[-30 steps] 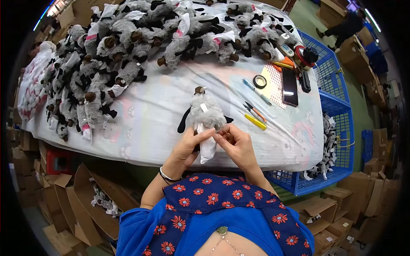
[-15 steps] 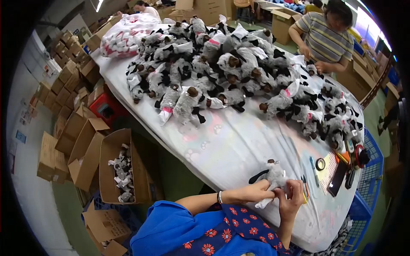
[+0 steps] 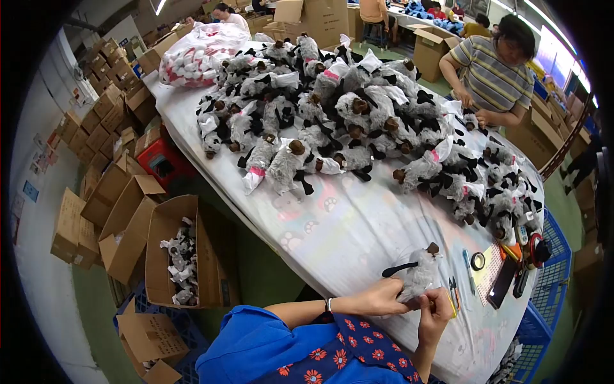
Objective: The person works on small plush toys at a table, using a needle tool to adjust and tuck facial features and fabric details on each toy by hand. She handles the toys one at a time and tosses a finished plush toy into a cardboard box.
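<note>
Gray plush toy (image 3: pixel 419 276) sits at the near edge of the counter (image 3: pixel 332 246), right of middle, between my hands. Brown head at the far end, one black limb sticking out left. My left hand (image 3: pixel 384 297) has its fingers closed on the toy's lower left side. My right hand (image 3: pixel 436 312) has its fingers narrow, thumb and fingertips pinched on the toy's lower right edge; stitch-level detail too small to read. White bracelet (image 3: pixel 329 305) on my left wrist.

Just right of the toy: snips (image 3: pixel 454 292), with a yellow-handled tool (image 3: pixel 454 308) partly hidden by my right hand. Further right: pen (image 3: pixel 469 270), black tape roll (image 3: pixel 478 260), red-dotted sheet (image 3: pixel 488 267), dark phone (image 3: pixel 502 283) partly over the sheet.

Far side of the counter: big heap of similar toys (image 3: pixel 377 118), gray with black limbs, some with pink bands. Clear bag (image 3: pixel 199 56) of white and red items at the far left end. Co-worker in a striped shirt (image 3: pixel 489 77) at the far right, both hands on a small piece.

Left, off the counter: open carton (image 3: pixel 217 272) with more plush pieces inside, red crate (image 3: pixel 158 160) behind it. Blue basket (image 3: pixel 555 265) along the right edge.
</note>
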A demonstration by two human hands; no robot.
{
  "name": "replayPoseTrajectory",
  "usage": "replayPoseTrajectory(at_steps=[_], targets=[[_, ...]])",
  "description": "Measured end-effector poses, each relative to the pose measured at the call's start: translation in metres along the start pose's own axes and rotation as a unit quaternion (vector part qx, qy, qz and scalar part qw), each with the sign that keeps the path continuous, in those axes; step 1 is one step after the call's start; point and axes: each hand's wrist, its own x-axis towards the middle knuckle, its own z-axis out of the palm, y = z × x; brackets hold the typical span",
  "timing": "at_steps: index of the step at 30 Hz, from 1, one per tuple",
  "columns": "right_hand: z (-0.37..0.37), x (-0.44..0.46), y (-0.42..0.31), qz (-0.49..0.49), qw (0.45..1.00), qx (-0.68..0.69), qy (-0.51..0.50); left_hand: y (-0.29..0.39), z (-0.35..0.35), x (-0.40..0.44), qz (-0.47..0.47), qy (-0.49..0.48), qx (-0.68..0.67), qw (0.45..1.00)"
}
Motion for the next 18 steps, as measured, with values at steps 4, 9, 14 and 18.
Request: replayPoseTrajectory(at_steps=[4, 9, 14, 18], targets=[[0.012, 0.009, -0.025, -0.070, 0.992, -0.101, 0.024, 0.019, -0.021, -0.003, 0.019, -0.023, -0.085, 0.996], [0.003, 0.010, -0.009, 0.058, 0.998, 0.011, 0.016, 0.017, -0.018, -0.006, 0.015, -0.128, -0.183, 0.975], [-0.005, 0.018, 0.007, 0.214, 0.925, 0.313, -0.025, 0.032, -0.021, -0.008, -0.002, -0.146, -0.269, 0.952], [-0.007, 0.018, 0.003, 0.192, 0.941, 0.278, -0.028, 0.028, -0.020, -0.010, -0.034, -0.128, -0.292, 0.947]])
